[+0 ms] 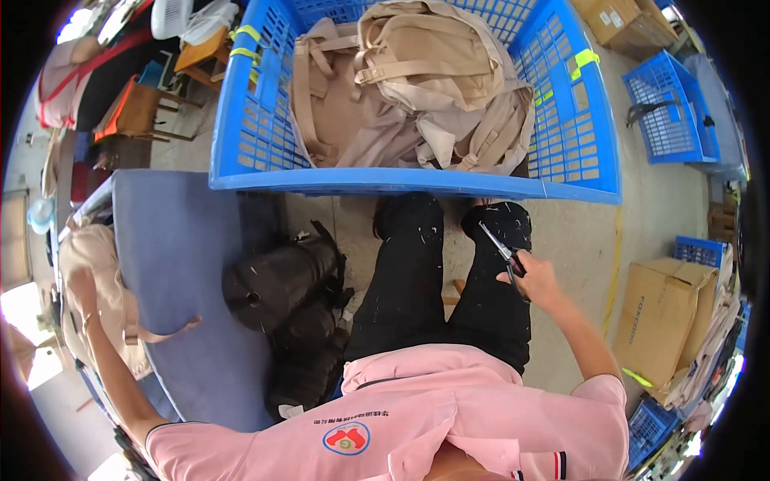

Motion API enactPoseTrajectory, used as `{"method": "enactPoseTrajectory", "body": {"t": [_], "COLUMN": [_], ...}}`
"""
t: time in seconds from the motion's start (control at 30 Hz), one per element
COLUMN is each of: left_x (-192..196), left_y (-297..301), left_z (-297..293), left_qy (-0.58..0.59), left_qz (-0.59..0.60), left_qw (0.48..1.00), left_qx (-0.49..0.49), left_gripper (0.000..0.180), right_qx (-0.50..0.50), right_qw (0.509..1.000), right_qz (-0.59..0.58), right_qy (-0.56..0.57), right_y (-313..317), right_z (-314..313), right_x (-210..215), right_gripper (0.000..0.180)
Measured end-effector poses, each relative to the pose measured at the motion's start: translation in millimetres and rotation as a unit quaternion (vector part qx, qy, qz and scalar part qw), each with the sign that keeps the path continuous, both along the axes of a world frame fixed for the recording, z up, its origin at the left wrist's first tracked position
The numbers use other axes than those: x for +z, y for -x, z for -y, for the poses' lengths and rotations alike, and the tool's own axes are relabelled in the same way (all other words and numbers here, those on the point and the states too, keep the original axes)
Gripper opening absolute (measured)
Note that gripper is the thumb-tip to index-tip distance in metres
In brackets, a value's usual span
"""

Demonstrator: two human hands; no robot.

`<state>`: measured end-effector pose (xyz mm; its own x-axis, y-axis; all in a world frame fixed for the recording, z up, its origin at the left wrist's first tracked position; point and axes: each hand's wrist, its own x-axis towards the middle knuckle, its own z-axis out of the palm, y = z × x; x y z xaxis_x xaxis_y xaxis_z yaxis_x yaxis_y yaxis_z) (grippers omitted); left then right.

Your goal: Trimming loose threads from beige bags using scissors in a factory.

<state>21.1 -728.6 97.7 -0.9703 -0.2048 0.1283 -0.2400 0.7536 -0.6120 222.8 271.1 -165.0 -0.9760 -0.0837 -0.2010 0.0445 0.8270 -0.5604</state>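
Observation:
At the far left, my left hand (83, 290) is closed on a beige backpack (98, 252), though its fingers blend with the fabric and show poorly. The backpack lies along the side of a grey-blue padded surface (172, 280), and one of its straps trails across that surface. My right hand (536, 280) is wrapped round the dark handles of a pair of scissors (499, 244). Their metal blades point up and to the left, above my right knee. Ahead of my knees, a blue plastic crate (417, 183) holds several beige backpacks (437, 60) in a loose heap.
Black rolled bundles (285, 276) lie between the padded surface and my legs. To the right stand a cardboard box (664, 321) and another blue crate (670, 112). A wooden stool (132, 112) and a seated person (68, 84) are at the upper left.

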Motion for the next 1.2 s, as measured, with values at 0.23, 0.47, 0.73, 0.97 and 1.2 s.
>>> {"method": "enactPoseTrajectory", "body": {"t": [0.23,0.47,0.73,0.97,1.2], "left_x": [-131,-329,-357,-146,-103], "left_y": [158,222,268,223,59], "left_z": [-511,-731,-796,-777,-622], "left_qy": [-0.339,-0.271,-0.367,-0.814,-0.652], "left_qz": [0.008,0.179,0.209,0.067,-0.204], "left_qw": [0.851,0.701,0.785,0.506,0.623], "left_qx": [-0.401,-0.635,-0.454,-0.278,-0.380], "left_gripper": [0.022,0.050,0.031,0.017,0.054], "right_qx": [-0.012,-0.054,-0.101,-0.150,-0.285], "right_qw": [0.984,0.980,0.973,0.969,0.943], "right_qz": [-0.155,-0.169,-0.196,-0.186,-0.170], "right_qy": [-0.082,-0.084,-0.065,-0.056,0.010], "right_y": [3,3,7,-1,-18], "right_z": [18,17,17,20,27], "right_x": [-10,-11,-12,-22,-15], "right_gripper": [0.057,0.053,0.050,0.050,0.040]}}
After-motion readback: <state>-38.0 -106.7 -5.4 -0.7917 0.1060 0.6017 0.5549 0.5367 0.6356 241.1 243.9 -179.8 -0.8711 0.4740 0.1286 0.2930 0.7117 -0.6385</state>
